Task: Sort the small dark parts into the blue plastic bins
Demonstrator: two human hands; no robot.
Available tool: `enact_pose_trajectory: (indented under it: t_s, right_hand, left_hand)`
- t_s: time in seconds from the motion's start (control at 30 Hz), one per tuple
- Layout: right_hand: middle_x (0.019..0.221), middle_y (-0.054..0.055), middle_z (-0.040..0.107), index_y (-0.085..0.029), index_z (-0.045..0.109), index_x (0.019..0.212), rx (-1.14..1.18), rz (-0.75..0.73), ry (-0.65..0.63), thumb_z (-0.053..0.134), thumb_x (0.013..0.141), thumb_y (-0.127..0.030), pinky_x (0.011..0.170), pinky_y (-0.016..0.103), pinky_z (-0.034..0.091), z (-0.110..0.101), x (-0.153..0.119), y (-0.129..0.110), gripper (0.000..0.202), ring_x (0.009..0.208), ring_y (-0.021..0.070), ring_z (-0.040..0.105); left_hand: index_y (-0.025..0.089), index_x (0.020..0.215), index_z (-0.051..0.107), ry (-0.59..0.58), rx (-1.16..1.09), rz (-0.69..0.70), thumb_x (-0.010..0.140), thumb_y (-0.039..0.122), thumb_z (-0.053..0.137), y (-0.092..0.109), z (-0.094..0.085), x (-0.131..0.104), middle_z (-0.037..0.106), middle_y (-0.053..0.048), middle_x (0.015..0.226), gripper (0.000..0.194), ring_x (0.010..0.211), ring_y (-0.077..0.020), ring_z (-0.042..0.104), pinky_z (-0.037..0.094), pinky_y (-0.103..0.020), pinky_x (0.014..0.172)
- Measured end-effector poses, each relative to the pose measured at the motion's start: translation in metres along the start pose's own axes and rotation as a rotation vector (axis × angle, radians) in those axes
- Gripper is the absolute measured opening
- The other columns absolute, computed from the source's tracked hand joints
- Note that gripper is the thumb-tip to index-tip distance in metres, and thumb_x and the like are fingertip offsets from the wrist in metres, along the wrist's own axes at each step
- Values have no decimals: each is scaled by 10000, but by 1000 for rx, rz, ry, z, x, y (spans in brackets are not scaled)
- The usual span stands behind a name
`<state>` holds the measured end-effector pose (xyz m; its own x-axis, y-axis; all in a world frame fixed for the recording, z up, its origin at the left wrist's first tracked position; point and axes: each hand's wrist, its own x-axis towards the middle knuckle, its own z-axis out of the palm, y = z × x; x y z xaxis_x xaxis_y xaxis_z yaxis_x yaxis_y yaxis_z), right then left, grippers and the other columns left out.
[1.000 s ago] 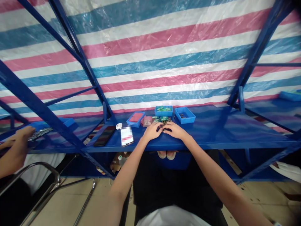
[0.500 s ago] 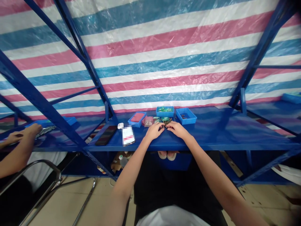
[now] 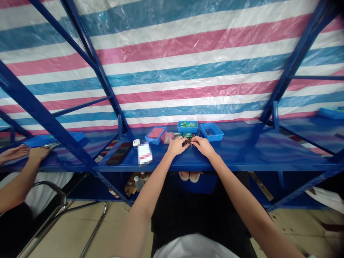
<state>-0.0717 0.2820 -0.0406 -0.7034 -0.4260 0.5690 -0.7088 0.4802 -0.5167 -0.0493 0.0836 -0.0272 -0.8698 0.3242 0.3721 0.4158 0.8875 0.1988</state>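
My left hand [image 3: 177,145] rests on the blue table with its fingers curled at the near side of a pile of small dark and brassy pieces [image 3: 189,139]. Opposite it, my right hand [image 3: 202,146] has thumb and fingertips pinched together at the same pile. Whatever each hand holds is too small to name. Just behind lie some small green packets [image 3: 188,135], and left of them a clear bag of small parts [image 3: 168,137]. Beyond the hands stand a blue tray with green packets [image 3: 187,131] and another blue tray [image 3: 220,137] with a few dark bits.
A blue tray [image 3: 147,138] holds a pink stack. To its left are a white case [image 3: 136,142], a blurred-out white item [image 3: 145,154] and a black phone [image 3: 119,153]. Blue frame posts [image 3: 107,86] flank the bench. At far left, another person's hands [image 3: 39,153] work beside a tray.
My right fingertips have drawn slightly apart from my left hand, baring more of the pile between them. The view has shifted a little. At left, the other person's hands have moved apart.
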Motion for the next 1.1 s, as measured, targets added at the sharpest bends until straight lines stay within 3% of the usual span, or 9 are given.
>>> enact_pose_trajectory:
  t_s: [0.23,0.33,0.47,0.6,0.67,0.73,0.8,0.9,1.1]
  right_hand:
    - [892,56,655,-219,649,898,73,-46,78,583,894,-298,755,337,515,-5,-3,-4,103,768,200,607]
    - [945,81,666,-217,649,934,-46,-34,213,532,935,-312,834,362,487,-11,-4,-2,151,865,230,596]
    - [1009,129,672,-199,656,986,-347,166,498,464,975,-341,954,469,377,-23,-4,9,240,1012,297,531]
    - [1025,154,664,-186,675,987,-510,344,614,530,938,-373,953,541,308,-26,-5,16,241,1064,345,481]
    - [1090,155,646,-194,678,996,-520,290,596,546,928,-371,950,517,316,-24,-5,14,232,1100,347,470]
    - [1096,137,639,-207,673,988,-478,176,494,525,936,-333,919,450,356,-21,-5,9,201,1087,318,495]
    - [988,95,653,-223,657,984,-395,98,309,506,939,-281,818,362,402,-17,-6,4,168,966,261,556]
    - [860,39,645,-239,631,950,-337,106,52,565,908,-272,643,293,383,-10,-7,-1,86,760,198,579]
    - [900,65,641,-206,622,880,-387,202,5,663,877,-317,637,286,395,-3,-6,6,119,792,202,601]
  left_hand:
    - [271,1196,647,25,-20,-11,926,480,551,-2,1,-3,659,-53,1108,355,979,-205,645,502,-278,751]
    - [270,1175,658,31,-35,-14,928,480,548,-1,0,-4,664,-49,1098,343,972,-199,646,504,-275,756]
    - [274,1143,675,38,-39,-14,922,483,555,0,-1,-4,669,-43,1080,327,976,-200,643,505,-273,753]
    - [280,1155,675,39,-44,-15,921,475,559,0,-2,-5,666,-47,1097,325,969,-201,643,509,-278,756]
    - [277,1152,677,46,-48,-14,925,462,557,0,-2,-5,665,-48,1110,316,979,-200,642,510,-279,769]
    - [274,1149,678,49,-53,-18,928,449,556,0,-1,-5,664,-51,1116,307,993,-201,641,511,-278,777]
    - [270,1140,678,50,-61,-23,930,434,555,0,0,-5,667,-50,1106,294,991,-199,643,512,-278,775]
    - [258,1129,679,56,-77,-30,931,407,558,-2,2,-4,676,-46,1084,275,959,-191,652,512,-274,755]
    - [257,1136,683,74,-93,-28,931,390,553,-5,4,-4,683,-39,1062,277,917,-185,656,514,-274,744]
